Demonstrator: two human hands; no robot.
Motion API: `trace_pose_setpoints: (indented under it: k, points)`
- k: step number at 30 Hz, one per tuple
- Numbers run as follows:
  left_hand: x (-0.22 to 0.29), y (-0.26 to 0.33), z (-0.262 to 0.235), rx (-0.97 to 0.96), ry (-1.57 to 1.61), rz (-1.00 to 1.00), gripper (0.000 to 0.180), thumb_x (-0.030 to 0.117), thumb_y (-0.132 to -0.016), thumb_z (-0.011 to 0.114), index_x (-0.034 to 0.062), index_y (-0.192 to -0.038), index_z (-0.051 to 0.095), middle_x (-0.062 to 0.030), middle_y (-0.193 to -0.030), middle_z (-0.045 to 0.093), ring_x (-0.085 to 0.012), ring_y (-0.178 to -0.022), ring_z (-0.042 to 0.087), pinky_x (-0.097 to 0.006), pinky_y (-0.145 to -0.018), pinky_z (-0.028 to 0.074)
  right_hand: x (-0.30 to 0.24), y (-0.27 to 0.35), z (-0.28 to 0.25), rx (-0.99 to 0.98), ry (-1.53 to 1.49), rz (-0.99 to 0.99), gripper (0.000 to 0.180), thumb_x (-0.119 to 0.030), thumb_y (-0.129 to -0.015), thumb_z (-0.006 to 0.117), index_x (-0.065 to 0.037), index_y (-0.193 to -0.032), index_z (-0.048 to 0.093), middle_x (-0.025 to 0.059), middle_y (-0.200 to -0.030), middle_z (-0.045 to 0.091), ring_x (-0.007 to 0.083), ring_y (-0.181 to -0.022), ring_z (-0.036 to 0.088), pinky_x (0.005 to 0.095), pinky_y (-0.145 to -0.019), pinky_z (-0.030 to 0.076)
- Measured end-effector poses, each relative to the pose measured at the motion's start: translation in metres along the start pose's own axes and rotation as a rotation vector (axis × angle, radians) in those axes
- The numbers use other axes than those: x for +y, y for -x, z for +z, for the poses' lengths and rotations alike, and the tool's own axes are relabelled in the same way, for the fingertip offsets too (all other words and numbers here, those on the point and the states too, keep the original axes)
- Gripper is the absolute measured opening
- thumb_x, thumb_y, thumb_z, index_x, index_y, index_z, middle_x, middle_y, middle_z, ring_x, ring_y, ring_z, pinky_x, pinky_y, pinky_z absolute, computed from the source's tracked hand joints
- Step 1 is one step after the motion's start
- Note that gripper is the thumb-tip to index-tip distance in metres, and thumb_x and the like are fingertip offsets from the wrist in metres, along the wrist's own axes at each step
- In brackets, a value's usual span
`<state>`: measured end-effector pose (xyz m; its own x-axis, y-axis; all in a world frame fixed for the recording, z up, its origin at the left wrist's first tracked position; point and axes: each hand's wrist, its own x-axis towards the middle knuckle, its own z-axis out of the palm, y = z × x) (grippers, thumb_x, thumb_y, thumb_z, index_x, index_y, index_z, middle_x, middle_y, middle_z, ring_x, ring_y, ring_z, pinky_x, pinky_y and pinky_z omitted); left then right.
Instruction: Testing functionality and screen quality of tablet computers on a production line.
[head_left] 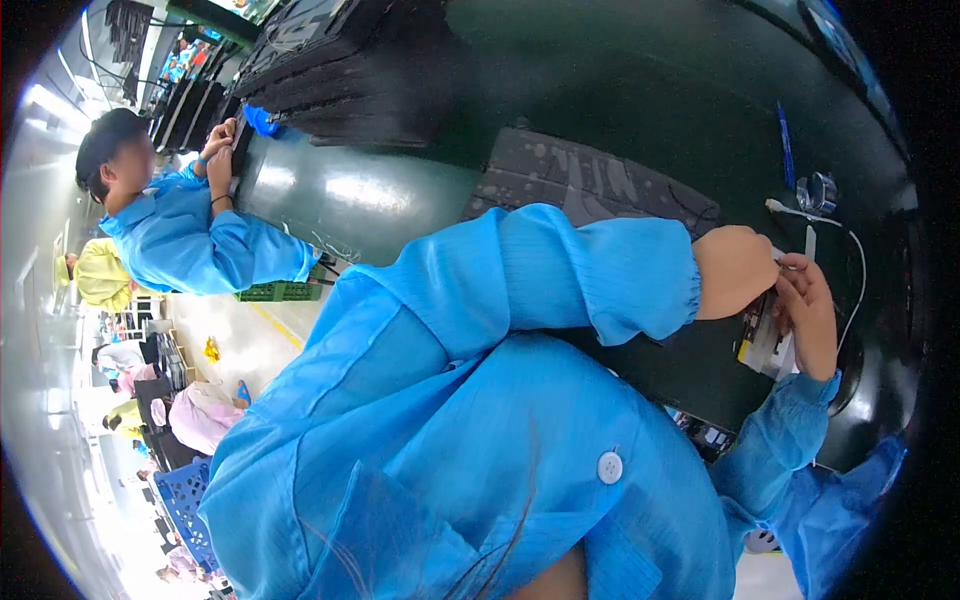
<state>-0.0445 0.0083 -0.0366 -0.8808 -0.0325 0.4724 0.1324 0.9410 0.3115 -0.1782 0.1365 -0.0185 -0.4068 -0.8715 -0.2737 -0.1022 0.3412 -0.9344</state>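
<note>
My left hand (735, 268) is closed, its back turned up and its fingers mostly hidden. Just to its right, touching or nearly so, my right hand (812, 315) has thumb and fingers pinched together. What the two hands hold between them is too small and too covered to make out. Beneath them lies a flat item with yellow and whitish parts (768, 352), partly covered by the hands. A thin white strip (809, 243) shows just beyond the right fingers; whether it is held cannot be told.
On the dark green table (640, 85) lie a black panel (590, 178), a blue pen (785, 148), a shiny tape roll (820, 192) and a white cable (861, 270). A stack of black panels (350, 90) stands at the far left. Beyond it a co-worker (190, 225) in blue works.
</note>
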Motion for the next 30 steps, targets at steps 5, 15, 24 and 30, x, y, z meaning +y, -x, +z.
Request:
trace_pose_setpoints:
  k: [5, 15, 24, 30]
  points:
    - [0.001, 0.004, -0.008, -0.122, 0.01, -0.065, 0.017, 0.017, -0.069, 0.057, 0.0005, -0.069, 0.061, -0.0183, -0.073, 0.057, -0.0321, -0.073, 0.057, -0.039, -0.065, 0.046, 0.004, 0.002, -0.008, 0.009, 0.002, -0.021, 0.025, -0.017, -0.085, 0.052, -0.004, -0.107, 0.049, 0.0012, -0.081, 0.055, 0.004, -0.058, 0.046, 0.0157, -0.043, 0.033]
    - [-0.005, 0.006, -0.009, -0.143, -0.003, -0.064, 0.016, 0.017, -0.069, 0.058, 0.0015, -0.068, 0.062, -0.0177, -0.074, 0.057, -0.0316, -0.074, 0.056, -0.039, -0.066, 0.045, 0.004, 0.0, -0.005, 0.005, -0.003, -0.007, 0.021, -0.015, -0.086, 0.05, -0.004, -0.104, 0.051, 0.0009, -0.081, 0.053, 0.0033, -0.057, 0.044, 0.0155, -0.042, 0.033]
    - [-0.006, 0.005, -0.011, -0.192, 0.017, -0.065, 0.015, 0.016, -0.069, 0.059, 0.0019, -0.067, 0.062, -0.0173, -0.073, 0.057, -0.032, -0.074, 0.056, -0.04, -0.066, 0.046, 0.004, -0.001, -0.005, 0.006, 0.007, -0.008, 0.02, -0.016, -0.086, 0.05, -0.004, -0.102, 0.052, 0.0007, -0.08, 0.053, 0.0027, -0.056, 0.043, 0.0152, -0.042, 0.033]
    - [-0.006, 0.007, -0.007, -0.117, 0.006, -0.065, 0.014, 0.016, -0.068, 0.059, 0.0021, -0.066, 0.062, -0.0165, -0.072, 0.057, -0.0313, -0.074, 0.056, -0.039, -0.066, 0.046, -0.008, 0.001, 0.001, 0.006, 0.025, 0.019, 0.019, -0.011, -0.083, 0.053, -0.003, -0.101, 0.052, 0.0, -0.079, 0.053, 0.0021, -0.056, 0.043, 0.0152, -0.043, 0.033]
